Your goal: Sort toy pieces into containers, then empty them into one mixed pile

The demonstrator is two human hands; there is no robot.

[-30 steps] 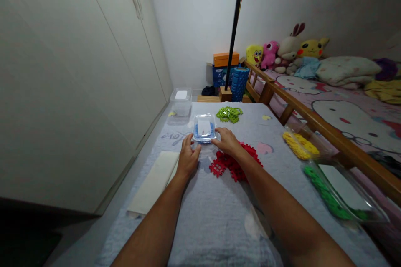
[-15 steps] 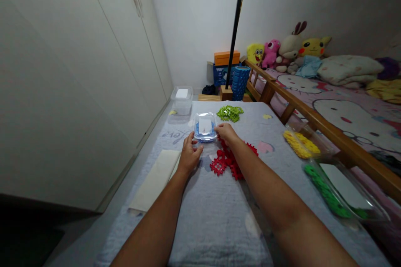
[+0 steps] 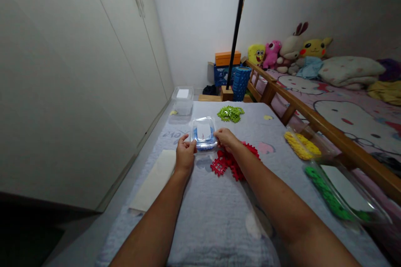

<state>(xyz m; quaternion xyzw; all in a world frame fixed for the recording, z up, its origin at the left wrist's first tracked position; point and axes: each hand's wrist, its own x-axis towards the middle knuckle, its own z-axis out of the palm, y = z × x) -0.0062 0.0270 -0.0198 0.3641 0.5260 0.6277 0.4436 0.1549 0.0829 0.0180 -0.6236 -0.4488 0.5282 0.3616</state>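
Observation:
A small clear plastic box (image 3: pixel 204 133) with blue pieces inside and a white label on its lid is held between both hands, a little above the grey blanket (image 3: pixel 216 208). My left hand (image 3: pixel 185 153) grips its near left corner with curled fingers. On the box's right side my right hand (image 3: pixel 226 139) is closed on the edge. A pile of red grid-shaped pieces (image 3: pixel 232 162) lies just under and behind my right wrist.
Light green pieces (image 3: pixel 230 113) lie farther back, with a clear box (image 3: pixel 182 100) at the far left edge. Bags of yellow pieces (image 3: pixel 301 145) and green pieces (image 3: pixel 332 196) lie at the right by the wooden bed rail (image 3: pixel 326 127). A cream pad (image 3: pixel 155 181) lies left; wardrobe doors (image 3: pixel 72 71) stand beyond.
Both hands closed on the box with the blue pieces and drew it slightly toward me; my left hand went from lying flat beside it to gripping its corner.

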